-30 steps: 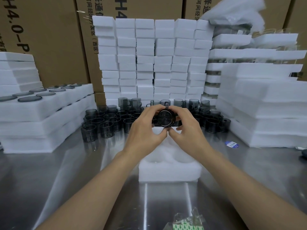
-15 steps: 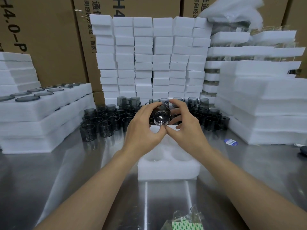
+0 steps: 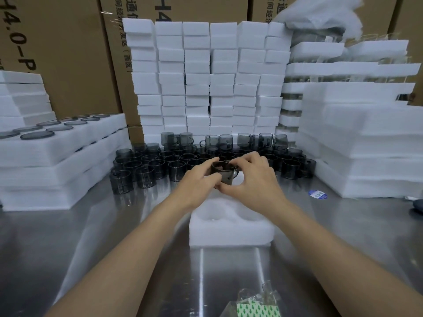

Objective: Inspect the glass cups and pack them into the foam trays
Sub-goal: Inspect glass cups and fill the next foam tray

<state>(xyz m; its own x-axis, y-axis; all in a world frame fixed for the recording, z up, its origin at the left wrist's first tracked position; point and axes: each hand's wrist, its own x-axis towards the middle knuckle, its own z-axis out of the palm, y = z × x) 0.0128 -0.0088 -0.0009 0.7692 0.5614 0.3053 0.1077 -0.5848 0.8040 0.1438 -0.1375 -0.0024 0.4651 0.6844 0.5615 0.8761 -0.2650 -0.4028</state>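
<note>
Lowered from eye level and turned from end-on to upright since a second ago, a smoked glass cup (image 3: 223,173) now sits between both hands just above the far end of a foam tray (image 3: 231,229). The left hand (image 3: 198,181) curls its fingers round the cup's wall; the right hand (image 3: 254,179) pinches rim and base on the handle side. Thin glass like this looks light, stiff, slick and easily chipped, so the body, not the small handle, seems the safer hold. One cup is in hand; two empty pockets show in the tray below the wrists. Beyond the fingertips stand dozens of waiting cups (image 3: 146,172), too many to count, with foam blocks (image 3: 196,88) stacked behind them.
</note>
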